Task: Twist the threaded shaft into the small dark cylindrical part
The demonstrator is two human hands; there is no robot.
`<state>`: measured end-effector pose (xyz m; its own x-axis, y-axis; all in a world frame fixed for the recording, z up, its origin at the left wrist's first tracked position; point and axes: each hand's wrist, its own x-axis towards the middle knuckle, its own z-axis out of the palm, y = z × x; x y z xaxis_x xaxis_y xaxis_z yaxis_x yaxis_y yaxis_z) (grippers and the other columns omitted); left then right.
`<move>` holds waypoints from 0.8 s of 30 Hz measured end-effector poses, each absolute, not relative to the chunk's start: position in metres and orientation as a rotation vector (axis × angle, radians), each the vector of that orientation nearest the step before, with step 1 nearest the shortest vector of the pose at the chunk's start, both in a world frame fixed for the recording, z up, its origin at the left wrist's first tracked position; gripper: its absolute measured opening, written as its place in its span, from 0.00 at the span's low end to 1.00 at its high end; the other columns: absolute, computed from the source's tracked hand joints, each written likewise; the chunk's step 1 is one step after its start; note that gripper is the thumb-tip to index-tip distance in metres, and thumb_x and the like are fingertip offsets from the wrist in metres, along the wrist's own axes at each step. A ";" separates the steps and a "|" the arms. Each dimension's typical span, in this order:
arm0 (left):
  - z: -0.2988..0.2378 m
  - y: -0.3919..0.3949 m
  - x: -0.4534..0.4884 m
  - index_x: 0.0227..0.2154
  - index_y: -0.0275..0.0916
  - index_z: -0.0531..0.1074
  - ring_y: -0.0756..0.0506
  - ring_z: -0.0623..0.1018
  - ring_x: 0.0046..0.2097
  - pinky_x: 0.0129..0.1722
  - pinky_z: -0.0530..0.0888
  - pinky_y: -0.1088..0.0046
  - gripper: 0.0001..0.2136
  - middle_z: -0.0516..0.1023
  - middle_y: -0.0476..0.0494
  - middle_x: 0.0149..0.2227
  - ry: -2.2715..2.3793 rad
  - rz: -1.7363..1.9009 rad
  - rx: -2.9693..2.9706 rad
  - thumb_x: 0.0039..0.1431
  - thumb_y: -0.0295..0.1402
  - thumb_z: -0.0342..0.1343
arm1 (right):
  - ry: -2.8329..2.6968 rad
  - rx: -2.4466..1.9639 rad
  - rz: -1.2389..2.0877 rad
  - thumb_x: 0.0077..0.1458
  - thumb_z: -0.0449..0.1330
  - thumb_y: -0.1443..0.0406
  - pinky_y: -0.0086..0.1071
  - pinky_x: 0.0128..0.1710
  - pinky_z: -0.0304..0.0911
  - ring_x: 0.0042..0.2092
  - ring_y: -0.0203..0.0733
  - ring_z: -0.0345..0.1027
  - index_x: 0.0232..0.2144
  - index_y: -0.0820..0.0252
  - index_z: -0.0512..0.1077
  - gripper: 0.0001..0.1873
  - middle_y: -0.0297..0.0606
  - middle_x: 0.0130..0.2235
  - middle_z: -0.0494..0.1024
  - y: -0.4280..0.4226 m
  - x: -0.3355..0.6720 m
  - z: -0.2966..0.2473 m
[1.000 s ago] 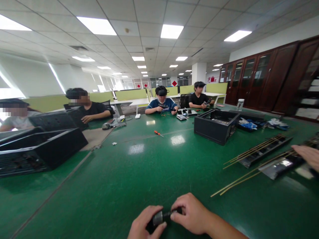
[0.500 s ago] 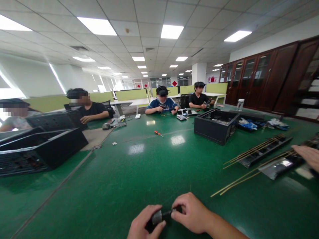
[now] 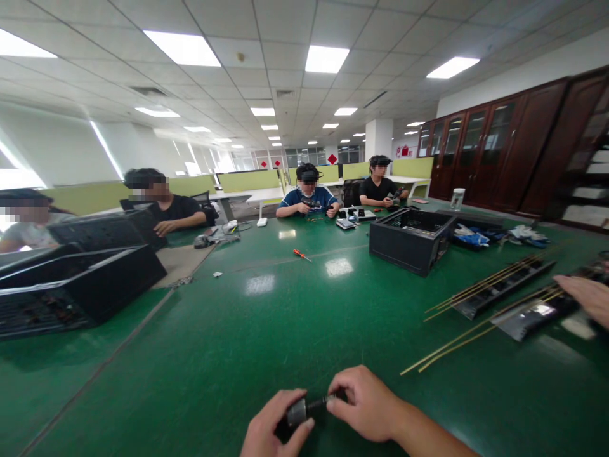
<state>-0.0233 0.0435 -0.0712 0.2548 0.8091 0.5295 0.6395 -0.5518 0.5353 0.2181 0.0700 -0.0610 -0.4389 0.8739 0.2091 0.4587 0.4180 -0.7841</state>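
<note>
At the bottom centre, my left hand [image 3: 271, 428] is wrapped round a small dark tool with a grey metal collar [image 3: 299, 412]. My right hand [image 3: 366, 404] pinches the dark end of the same tool [image 3: 318, 403] from the right. Both hands hover just above the green table [image 3: 266, 336]. The tool's lower part is hidden under my left palm.
A black computer case [image 3: 409, 240] stands at centre right, another black case [image 3: 76, 282] at left. Thin yellow rods on dark trays [image 3: 495, 289] lie at right, by another person's hand [image 3: 590, 295]. An orange screwdriver [image 3: 301, 255] lies mid-table. Several people sit along the far side.
My hands sit slightly higher in the picture and the tool's dark shaft shows a little more between them. The camera has tipped very slightly.
</note>
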 end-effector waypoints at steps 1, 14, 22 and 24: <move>-0.071 0.044 -0.023 0.44 0.49 0.79 0.46 0.85 0.41 0.45 0.81 0.78 0.13 0.86 0.51 0.41 1.361 1.175 2.309 0.56 0.39 0.68 | -2.054 -1.119 0.869 0.55 0.63 0.63 0.27 0.27 0.49 0.26 0.33 0.58 0.32 0.60 0.80 0.07 0.29 0.23 0.72 0.070 0.219 -0.061; -0.067 0.041 -0.022 0.45 0.48 0.79 0.44 0.85 0.44 0.48 0.81 0.74 0.13 0.85 0.48 0.42 1.422 1.122 2.234 0.56 0.40 0.67 | -2.005 -1.121 0.923 0.52 0.64 0.64 0.27 0.24 0.45 0.23 0.32 0.53 0.30 0.62 0.80 0.07 0.26 0.19 0.63 0.072 0.223 -0.062; -0.065 0.040 -0.021 0.45 0.48 0.79 0.43 0.84 0.45 0.48 0.80 0.73 0.13 0.85 0.47 0.43 1.413 1.104 2.198 0.57 0.40 0.66 | -2.002 -1.143 0.957 0.51 0.64 0.66 0.27 0.23 0.44 0.22 0.31 0.50 0.30 0.62 0.80 0.06 0.25 0.18 0.61 0.075 0.227 -0.064; -0.066 0.041 -0.021 0.45 0.48 0.79 0.43 0.84 0.45 0.48 0.80 0.73 0.13 0.85 0.47 0.43 1.417 1.093 2.200 0.57 0.40 0.66 | -1.999 -1.141 0.971 0.51 0.64 0.66 0.27 0.23 0.44 0.22 0.31 0.50 0.30 0.62 0.80 0.06 0.25 0.18 0.61 0.075 0.227 -0.065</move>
